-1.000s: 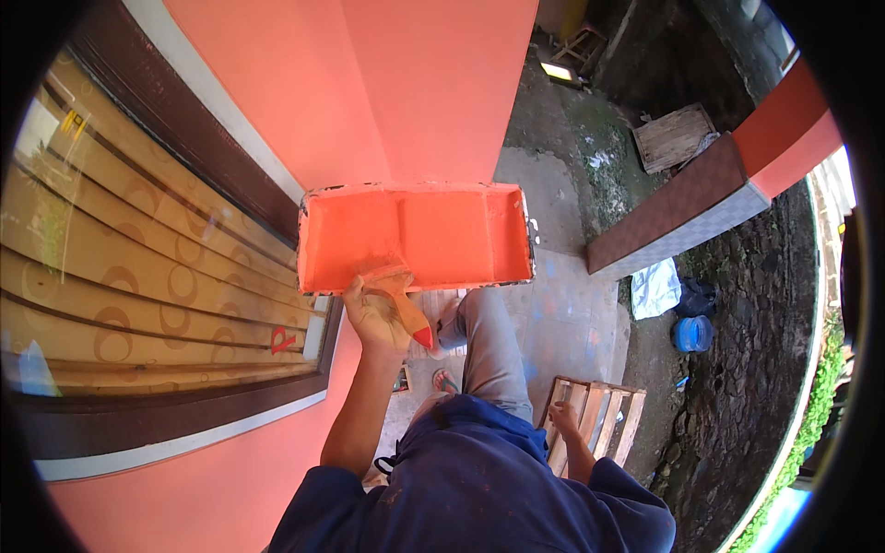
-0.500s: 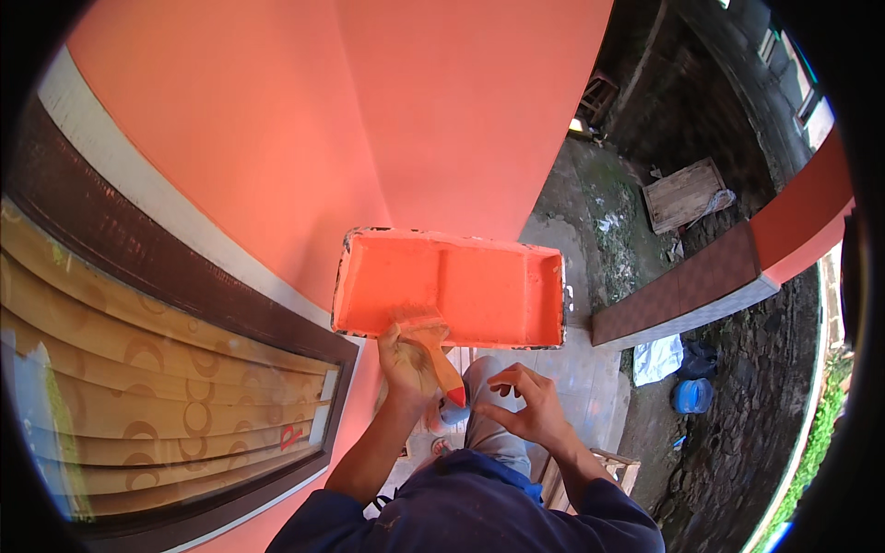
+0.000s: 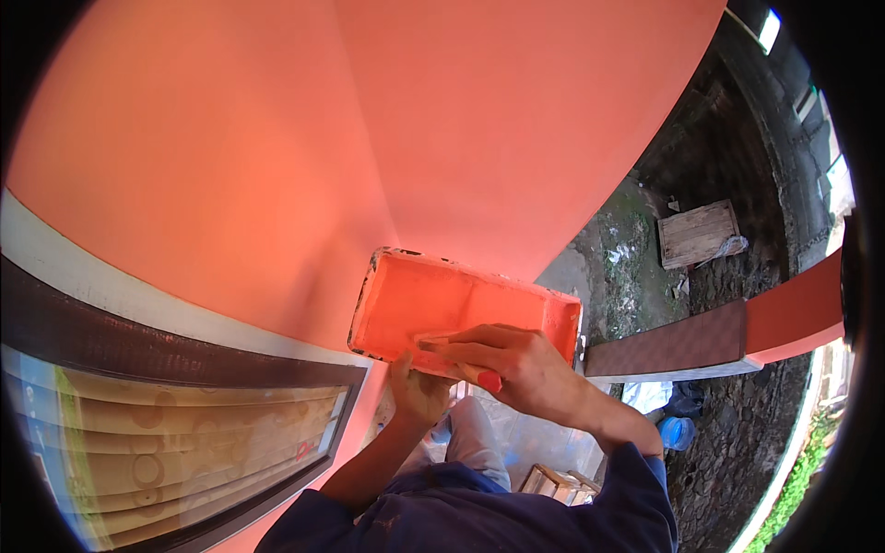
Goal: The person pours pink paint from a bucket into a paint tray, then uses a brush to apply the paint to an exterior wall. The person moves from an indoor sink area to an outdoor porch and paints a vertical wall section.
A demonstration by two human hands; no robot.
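An orange paint tray (image 3: 433, 300) with paint-smeared rims is held up close to the orange wall (image 3: 369, 138). My left hand (image 3: 417, 394) grips the tray from underneath at its near edge. My right hand (image 3: 525, 367) lies over the same near edge, fingers closed along a wooden-handled paintbrush (image 3: 487, 379) with a red handle end. The brush head is hidden by the fingers and the tray rim. Both forearms come up from my blue sleeves at the bottom.
A dark-framed window (image 3: 184, 433) with pale patterned slats sits at lower left. Far below lie a wooden crate (image 3: 696, 232), a low brown-and-orange wall (image 3: 737, 332), a blue container (image 3: 676, 431), white cloth and a wooden frame (image 3: 553, 481) under my legs.
My view has tilted up toward the wall. My right hand rose from below to the tray's near edge and closed on the brush that my left hand had been holding with the tray.
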